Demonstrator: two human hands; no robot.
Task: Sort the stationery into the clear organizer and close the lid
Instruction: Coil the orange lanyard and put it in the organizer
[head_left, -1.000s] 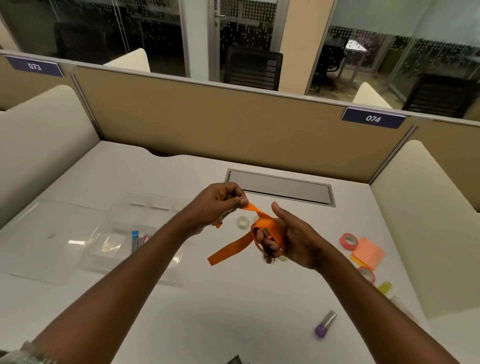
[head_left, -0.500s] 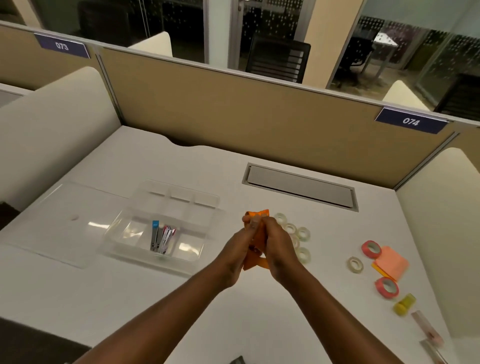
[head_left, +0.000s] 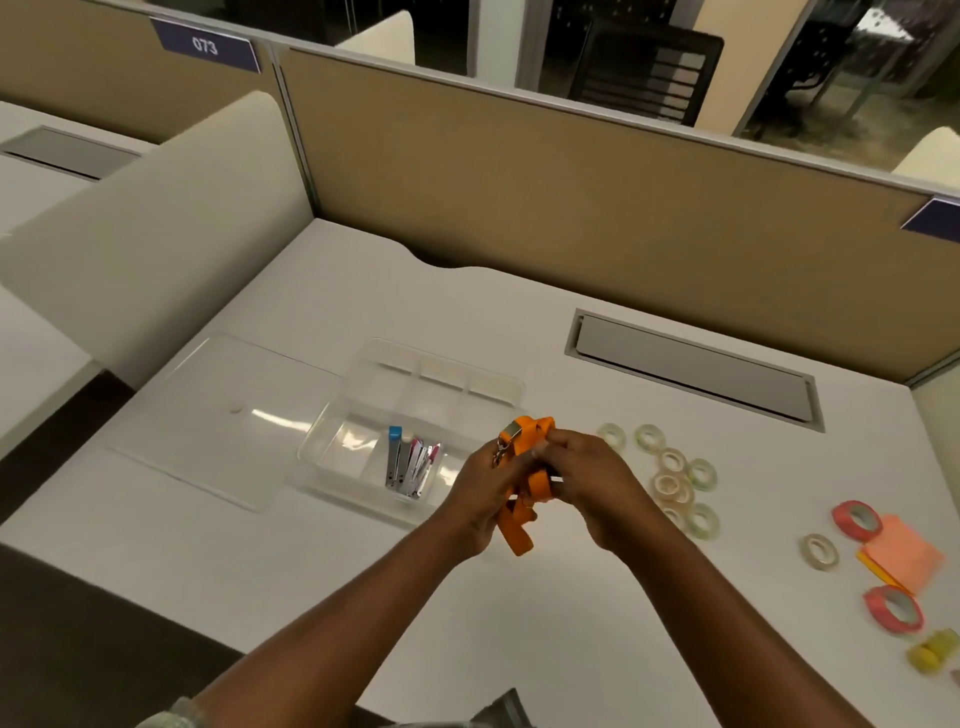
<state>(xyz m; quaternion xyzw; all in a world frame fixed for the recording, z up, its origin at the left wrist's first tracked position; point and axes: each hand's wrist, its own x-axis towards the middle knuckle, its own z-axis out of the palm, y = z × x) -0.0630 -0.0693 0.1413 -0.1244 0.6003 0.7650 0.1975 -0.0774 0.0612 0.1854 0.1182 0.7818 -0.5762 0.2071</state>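
My left hand (head_left: 480, 493) and my right hand (head_left: 592, 480) both grip a bundled orange lanyard (head_left: 524, 470) with a metal clip, held just right of the clear organizer (head_left: 363, 400). A loose orange end hangs below my hands. The organizer stands open; several small staplers (head_left: 413, 462) lie in its front compartment. Its clear lid (head_left: 223, 415) lies flat on the desk to its left. Several clear tape rolls (head_left: 675, 478) lie right of my hands.
At the right edge lie two red tape rolls (head_left: 857, 519), one more clear roll (head_left: 820, 551), orange sticky notes (head_left: 904, 553) and a yellow item (head_left: 930, 657). A grey cable hatch (head_left: 696, 364) sits at the back. Partition walls enclose the desk.
The unrolled lanyard strip has been gathered into a bundle between both hands. The view has shifted left and down, bringing organizer and lid nearer the centre.
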